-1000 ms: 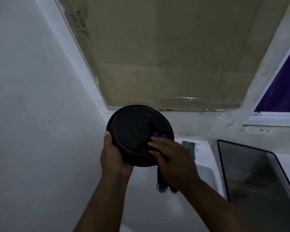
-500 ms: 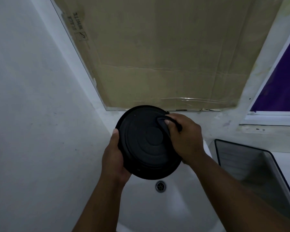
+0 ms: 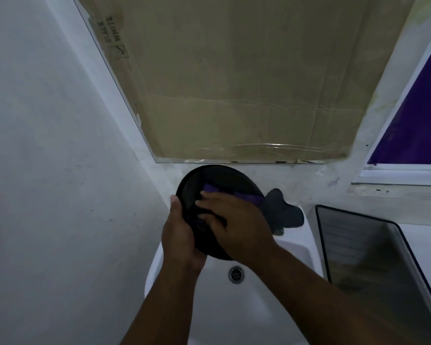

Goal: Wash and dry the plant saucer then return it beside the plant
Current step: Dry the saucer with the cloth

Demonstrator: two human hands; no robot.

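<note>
The round black plant saucer (image 3: pixel 224 180) is held upright and tilted above the white sink (image 3: pixel 234 310). My left hand (image 3: pixel 178 235) grips its left rim, thumb along the edge. My right hand (image 3: pixel 237 225) presses a dark grey and purple cloth (image 3: pixel 283 207) against the saucer's face, fingers spread flat over it. A loose end of the cloth hangs out to the right of the saucer. The plant is out of view.
The sink drain (image 3: pixel 236 274) lies directly below the hands. A mirror covered with brown cardboard (image 3: pixel 246 78) hangs on the wall above. A dark-rimmed tray-like panel (image 3: pixel 373 260) sits to the right of the sink. A white wall (image 3: pixel 60 170) closes the left side.
My right hand moved from the saucer's upper right rim down across its face with the cloth. The cloth's loose end now sticks out to the right. The saucer sits slightly higher.
</note>
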